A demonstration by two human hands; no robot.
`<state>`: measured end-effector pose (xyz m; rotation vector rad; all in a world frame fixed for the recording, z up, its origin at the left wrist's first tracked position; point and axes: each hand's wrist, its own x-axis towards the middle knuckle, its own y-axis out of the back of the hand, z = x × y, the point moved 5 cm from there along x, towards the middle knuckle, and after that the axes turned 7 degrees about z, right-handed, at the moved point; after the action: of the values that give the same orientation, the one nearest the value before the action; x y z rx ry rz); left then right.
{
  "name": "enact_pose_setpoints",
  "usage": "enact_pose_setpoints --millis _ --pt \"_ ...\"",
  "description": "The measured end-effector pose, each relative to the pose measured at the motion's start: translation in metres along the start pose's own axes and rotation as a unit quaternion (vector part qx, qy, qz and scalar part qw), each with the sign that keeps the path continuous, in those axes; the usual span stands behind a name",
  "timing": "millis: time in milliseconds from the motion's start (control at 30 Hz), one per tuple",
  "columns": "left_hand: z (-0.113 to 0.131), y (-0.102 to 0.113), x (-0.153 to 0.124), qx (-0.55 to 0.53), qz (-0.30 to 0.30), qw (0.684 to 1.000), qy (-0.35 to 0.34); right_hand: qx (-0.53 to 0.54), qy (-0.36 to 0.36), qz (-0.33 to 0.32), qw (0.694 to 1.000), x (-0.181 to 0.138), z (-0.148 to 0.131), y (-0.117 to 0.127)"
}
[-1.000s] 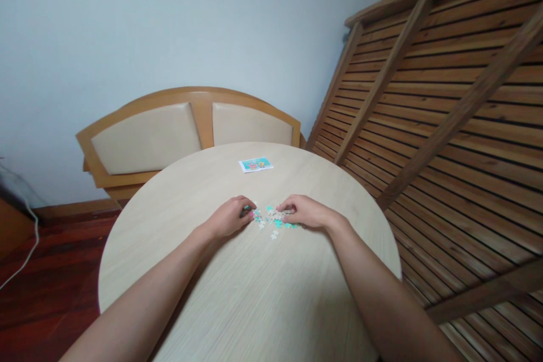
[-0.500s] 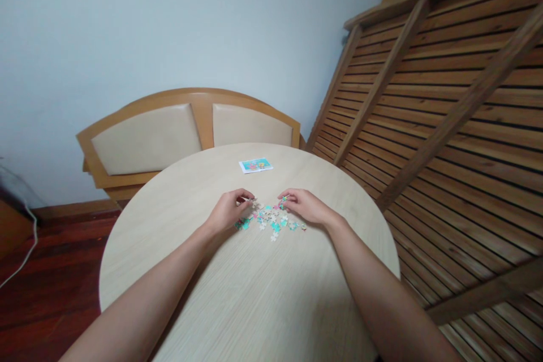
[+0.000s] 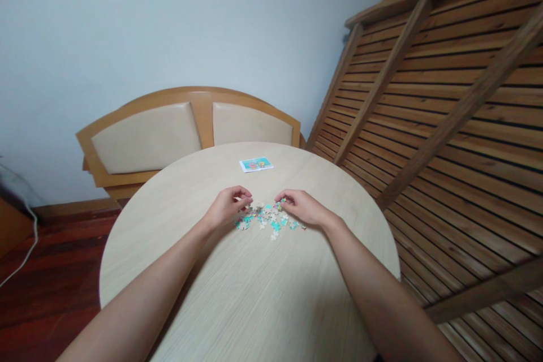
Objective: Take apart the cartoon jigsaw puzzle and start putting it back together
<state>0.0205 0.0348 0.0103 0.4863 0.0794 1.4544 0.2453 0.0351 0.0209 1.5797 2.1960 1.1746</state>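
Several small jigsaw puzzle pieces (image 3: 275, 227) lie in a loose pile on the round table, some turquoise or pink, others showing a pale grey side. At the pile's left edge is my left hand (image 3: 229, 206), its thumb and fingers bent together; what lies between the tips is too small to make out. My right hand (image 3: 303, 207) is at the right edge, pinching a colourful puzzle piece (image 3: 280, 202) between thumb and fingertips. Beyond the pile lies a small picture card (image 3: 256, 164) with cartoon figures on turquoise.
The pale round table (image 3: 254, 294) fills the middle. Behind it stands a wooden headboard (image 3: 206, 119) with cream panels, against the wall. A slatted wooden frame (image 3: 458, 107) leans close along the right side. A white cable (image 3: 33, 232) hangs at the far left.
My left hand has shifted slightly left and up from the pile. The fingers of my right hand have moved a little left, with a colourful piece at their tips. Some pieces at the pile's left lie differently.
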Motion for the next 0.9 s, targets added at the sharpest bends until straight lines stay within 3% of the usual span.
enact_pose_setpoints --millis 167,233,333,433,667,900 --pt "0.015 0.017 -0.003 0.142 -0.049 0.987 -0.062 -0.017 0.053 -0.006 0.998 -0.002 -0.004 -0.005" --pt "0.018 0.023 -0.008 0.198 -0.073 0.976 -0.058 -0.039 0.075 -0.031 0.996 -0.004 -0.005 -0.009" --pt "0.016 0.020 -0.016 0.258 -0.157 0.952 -0.045 -0.071 0.093 -0.066 0.991 -0.005 -0.007 -0.014" --pt "0.013 0.013 -0.020 0.301 -0.201 0.931 -0.047 -0.076 0.103 -0.068 0.989 -0.005 -0.010 -0.017" --pt "0.013 0.000 -0.017 0.315 -0.182 0.929 -0.071 -0.066 0.071 -0.030 0.995 -0.001 -0.018 -0.021" --pt "0.015 -0.001 -0.013 0.261 -0.108 0.955 -0.092 -0.036 0.035 0.011 0.999 0.000 -0.013 -0.009"
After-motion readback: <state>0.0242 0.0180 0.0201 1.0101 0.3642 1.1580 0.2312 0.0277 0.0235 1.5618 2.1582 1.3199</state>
